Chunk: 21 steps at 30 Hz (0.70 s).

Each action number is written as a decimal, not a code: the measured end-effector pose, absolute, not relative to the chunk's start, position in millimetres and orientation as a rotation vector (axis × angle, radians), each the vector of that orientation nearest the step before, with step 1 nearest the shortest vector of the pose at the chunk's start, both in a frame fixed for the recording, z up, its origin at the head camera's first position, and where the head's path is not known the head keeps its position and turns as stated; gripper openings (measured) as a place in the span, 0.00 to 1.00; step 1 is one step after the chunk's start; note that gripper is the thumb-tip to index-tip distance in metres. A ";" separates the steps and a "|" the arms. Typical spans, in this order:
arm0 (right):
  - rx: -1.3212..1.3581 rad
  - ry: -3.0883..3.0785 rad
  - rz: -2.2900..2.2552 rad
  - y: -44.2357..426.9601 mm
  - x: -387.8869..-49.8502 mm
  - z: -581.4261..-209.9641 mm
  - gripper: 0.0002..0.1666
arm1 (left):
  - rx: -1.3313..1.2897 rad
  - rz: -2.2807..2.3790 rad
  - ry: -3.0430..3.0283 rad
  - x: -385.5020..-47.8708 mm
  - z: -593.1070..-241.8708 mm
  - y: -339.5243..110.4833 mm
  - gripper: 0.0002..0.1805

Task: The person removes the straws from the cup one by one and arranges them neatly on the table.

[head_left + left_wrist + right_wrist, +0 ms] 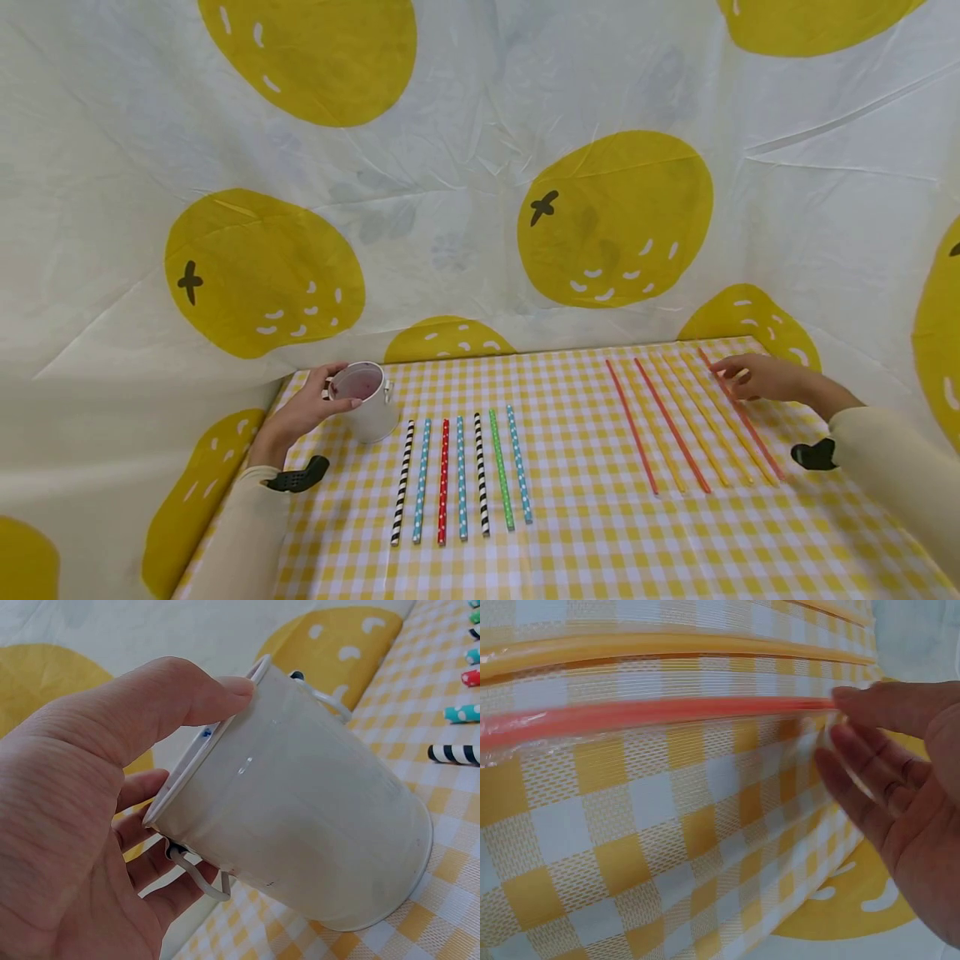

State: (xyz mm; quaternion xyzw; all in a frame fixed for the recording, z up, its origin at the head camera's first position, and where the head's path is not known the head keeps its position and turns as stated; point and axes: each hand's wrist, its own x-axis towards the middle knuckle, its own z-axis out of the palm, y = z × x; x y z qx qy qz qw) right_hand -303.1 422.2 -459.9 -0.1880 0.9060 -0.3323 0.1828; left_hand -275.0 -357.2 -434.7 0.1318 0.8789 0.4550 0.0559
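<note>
A white pail point(377, 421) with small side handles stands at the table's left. My left hand point(311, 408) grips its rim, the thumb point(225, 694) on the near side and the fingers around the far side. At the right, my right hand point(765, 379) pinches the far part of the outermost red straw point(761, 446), which lies along the cloth. Its other fingers point(862, 795) are spread below the straw, and the exact contact is partly hidden. Thin yellow straws point(697, 417) and red straws point(675, 429) lie to the left of it in a row.
Patterned paper straws lie side by side mid-table: striped black-and-white straws point(402, 483), dotted blue straws point(462, 479), a red dotted straw point(443, 483) and a green dotted straw point(502, 471). A checked cloth point(585, 550) covers the table. A fruit-print curtain point(450, 275) hangs behind.
</note>
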 end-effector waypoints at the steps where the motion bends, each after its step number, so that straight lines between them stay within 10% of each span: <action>1: -0.535 2.529 -0.920 421.9 -304.2 -461.2 0.30 | 0.399 1.384 2.667 -275.0 -434.6 -356.9 0.45; 21: -0.523 2.536 -0.938 413.9 -298.4 -460.9 0.24 | 0.414 1.398 2.667 -273.7 -434.3 -355.6 0.44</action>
